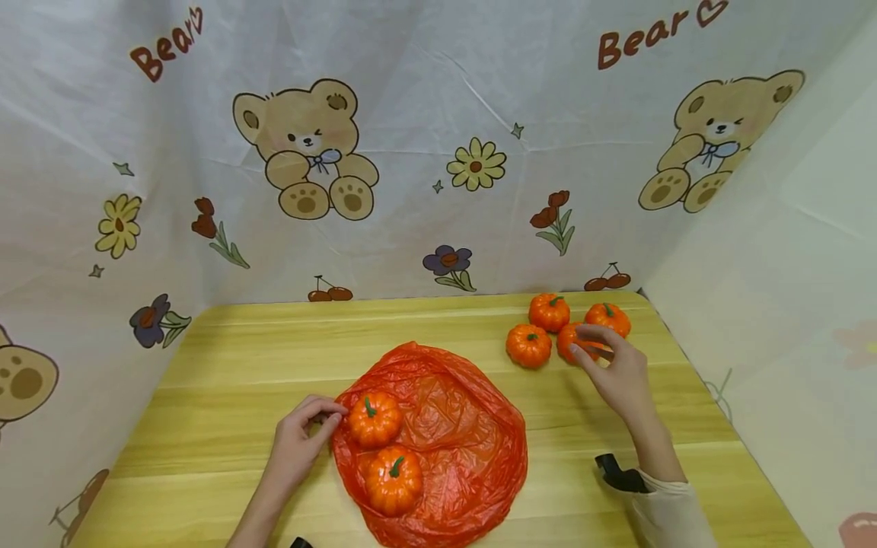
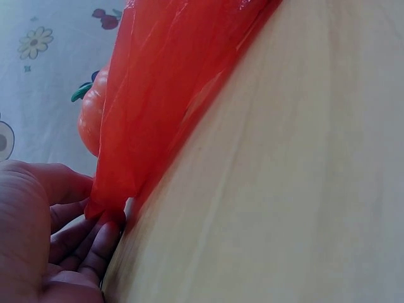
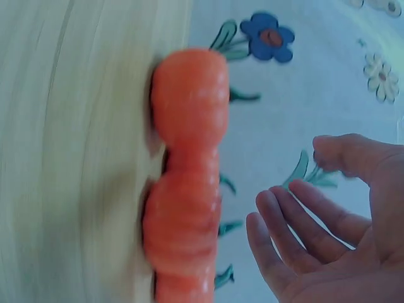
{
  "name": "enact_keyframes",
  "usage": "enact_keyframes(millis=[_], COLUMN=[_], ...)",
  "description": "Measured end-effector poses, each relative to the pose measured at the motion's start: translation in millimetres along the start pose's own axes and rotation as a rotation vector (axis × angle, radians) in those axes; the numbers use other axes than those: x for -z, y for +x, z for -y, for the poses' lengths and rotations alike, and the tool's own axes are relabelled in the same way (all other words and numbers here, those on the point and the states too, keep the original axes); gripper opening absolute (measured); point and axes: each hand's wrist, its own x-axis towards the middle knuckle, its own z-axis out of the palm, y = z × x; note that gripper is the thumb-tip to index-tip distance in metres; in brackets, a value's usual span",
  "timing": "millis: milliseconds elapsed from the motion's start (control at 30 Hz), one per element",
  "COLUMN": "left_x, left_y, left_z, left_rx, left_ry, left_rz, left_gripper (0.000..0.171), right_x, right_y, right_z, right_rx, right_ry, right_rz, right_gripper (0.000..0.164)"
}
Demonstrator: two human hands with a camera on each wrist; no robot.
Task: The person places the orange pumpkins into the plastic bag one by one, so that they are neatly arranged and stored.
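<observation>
A red plastic bag [image 1: 473,438] lies spread on the table with its rim rolled outward. Two small orange toy pumpkins with green stems, an upper one [image 1: 374,422] and a lower one [image 1: 393,487], sit in its left part. My left hand [image 1: 301,438] pinches the bag's left rim between thumb and fingers, seen close up in the left wrist view. Over at the right, my right hand [image 1: 620,373] hovers above a pumpkin [image 1: 567,344] with fingers apart and nothing between them. In the right wrist view its spread fingers [image 3: 278,214] are beside the pumpkin row.
Three more pumpkins stand around that one at the back right: a left one [image 1: 528,346], a rear one [image 1: 549,312] and a right one [image 1: 610,320]. A bear-printed cloth [image 1: 411,152] hangs behind the wooden table [image 1: 260,350], and a pale wall borders its right side.
</observation>
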Motion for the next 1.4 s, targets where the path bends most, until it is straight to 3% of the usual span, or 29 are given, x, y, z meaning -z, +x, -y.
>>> enact_keyframes(millis=[567, 1400], left_x=[0.0, 0.2], left_y=[-1.9, -0.1], left_z=[-3.7, -4.1], left_rx=[0.006, 0.011], left_ry=[0.014, 0.014], left_rz=[-0.018, -0.009], left_gripper=[0.011, 0.01], right_x=[23, -6], right_y=[0, 0], right_z=[-30, -52], right_rx=[-0.138, -0.241], right_ry=[-0.065, -0.069], right_rz=[-0.089, 0.0], right_gripper=[0.046, 0.069])
